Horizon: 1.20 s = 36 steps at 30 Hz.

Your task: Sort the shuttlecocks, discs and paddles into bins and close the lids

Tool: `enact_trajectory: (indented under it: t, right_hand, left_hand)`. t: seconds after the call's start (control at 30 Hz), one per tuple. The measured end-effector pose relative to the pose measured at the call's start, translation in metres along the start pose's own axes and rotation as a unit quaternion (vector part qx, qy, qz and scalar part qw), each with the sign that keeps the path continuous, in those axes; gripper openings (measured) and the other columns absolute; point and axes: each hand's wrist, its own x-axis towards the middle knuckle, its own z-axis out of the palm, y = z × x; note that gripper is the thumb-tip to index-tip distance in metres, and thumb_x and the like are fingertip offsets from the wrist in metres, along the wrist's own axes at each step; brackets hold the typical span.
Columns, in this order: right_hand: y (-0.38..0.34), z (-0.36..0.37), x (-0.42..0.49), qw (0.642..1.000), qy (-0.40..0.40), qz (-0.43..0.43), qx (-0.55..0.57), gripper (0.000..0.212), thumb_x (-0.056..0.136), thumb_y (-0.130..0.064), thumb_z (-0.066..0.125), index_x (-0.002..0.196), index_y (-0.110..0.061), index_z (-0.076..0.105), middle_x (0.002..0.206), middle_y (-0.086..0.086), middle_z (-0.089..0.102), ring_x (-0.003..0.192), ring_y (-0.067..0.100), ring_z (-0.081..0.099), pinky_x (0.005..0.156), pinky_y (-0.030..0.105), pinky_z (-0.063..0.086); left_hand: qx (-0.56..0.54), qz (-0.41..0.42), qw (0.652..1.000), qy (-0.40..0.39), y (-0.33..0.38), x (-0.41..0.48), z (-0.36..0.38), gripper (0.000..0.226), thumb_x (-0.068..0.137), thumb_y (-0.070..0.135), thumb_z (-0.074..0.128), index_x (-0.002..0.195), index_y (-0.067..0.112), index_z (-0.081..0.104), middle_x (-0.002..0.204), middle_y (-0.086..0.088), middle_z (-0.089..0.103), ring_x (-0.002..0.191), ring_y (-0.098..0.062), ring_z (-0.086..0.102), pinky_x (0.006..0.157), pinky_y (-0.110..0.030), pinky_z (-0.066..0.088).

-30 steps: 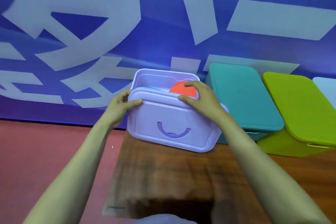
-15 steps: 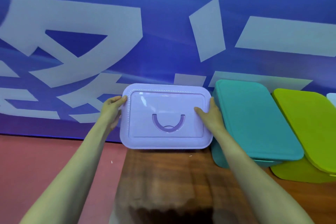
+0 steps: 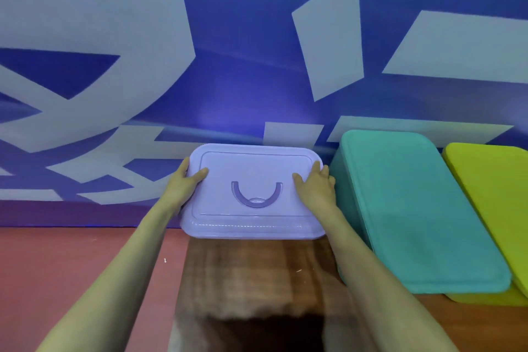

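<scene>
"At the left edge of the desk (image 3: pixel 251 271), what is your reading?"

"I read the lilac lid (image 3: pixel 251 168) lying flat at the far left corner, with its U-shaped handle recess (image 3: pixel 256 196) facing up. It covers the bin body, which I cannot see."

"Hand states?"

"Left hand (image 3: pixel 185 183): the thumb is on the lid's top face and the fingers are curled over its left rim, so it grips the lid. Right hand (image 3: pixel 315 188): the fingers are straight and laid on the lid's right end, so it presses and holds nothing."

"Adjacent items?"

"The teal bin (image 3: pixel 414 208), lid on, sits just beside the lilac lid, toward the right edge. The green bin (image 3: pixel 491 208), lid on, sits just beyond the teal bin and is partly cut off. A blue banner (image 3: pixel 257 66) stands behind the far edge."
</scene>
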Motion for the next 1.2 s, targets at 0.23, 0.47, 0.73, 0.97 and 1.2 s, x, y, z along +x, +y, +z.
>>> enact_trajectory:
  t: [0.23,0.47,0.73,0.97,1.2]
  right_hand:
    - [0.006,0.003,0.008,1.0,0.006,0.006,-0.003,0.073,0.096,-0.047,0.039,0.15,-0.01,0.007,0.157,0.013,0.006,0.141,0.034,0.014,0.113,0.043,0.022]
    - [0.009,0.013,0.012,1.0,-0.001,0.006,-0.024,0.071,0.099,-0.047,0.029,0.15,-0.008,0.0,0.158,0.015,-0.002,0.145,0.03,0.004,0.118,0.04,0.01]
    - [0.009,0.026,0.003,0.993,0.055,-0.021,-0.102,0.069,0.099,-0.049,0.02,0.15,-0.009,0.0,0.158,0.016,0.001,0.146,0.029,0.002,0.118,0.045,0.002]
    - [0.024,0.029,-0.026,0.986,0.048,-0.108,-0.12,0.072,0.094,-0.061,0.027,0.151,-0.024,0.006,0.159,0.004,-0.005,0.146,0.022,-0.009,0.118,0.044,-0.004]
    - [0.026,0.033,-0.037,0.985,0.059,-0.113,-0.12,0.072,0.094,-0.059,0.03,0.151,-0.023,0.007,0.159,0.005,-0.002,0.146,0.022,-0.005,0.118,0.044,0.0]
  left_hand:
    - [0.049,0.018,0.999,0.017,0.005,0.01,0.009,0.035,0.094,0.027,0.051,0.129,0.028,0.05,0.119,0.012,0.056,0.105,-0.013,0.053,0.09,-0.028,0.04]
    - [0.164,0.028,0.986,0.032,-0.003,0.023,0.017,0.048,0.099,0.031,0.041,0.143,0.016,0.033,0.143,-0.003,0.043,0.131,-0.026,0.041,0.1,-0.031,0.031]
    - [0.341,0.11,0.927,0.115,-0.008,0.012,0.036,0.056,0.101,0.037,0.029,0.148,0.01,0.019,0.157,-0.007,0.015,0.144,-0.025,0.013,0.115,-0.044,0.016]
    - [0.503,0.169,0.847,0.006,-0.016,-0.02,0.039,0.06,0.097,0.051,0.028,0.15,0.028,0.015,0.159,0.005,0.004,0.146,-0.014,-0.002,0.118,-0.043,0.0]
    - [0.535,0.088,0.84,0.018,-0.013,-0.04,0.066,0.079,0.091,0.066,0.021,0.151,0.019,-0.001,0.158,-0.001,-0.011,0.145,-0.021,-0.012,0.114,-0.055,-0.005]
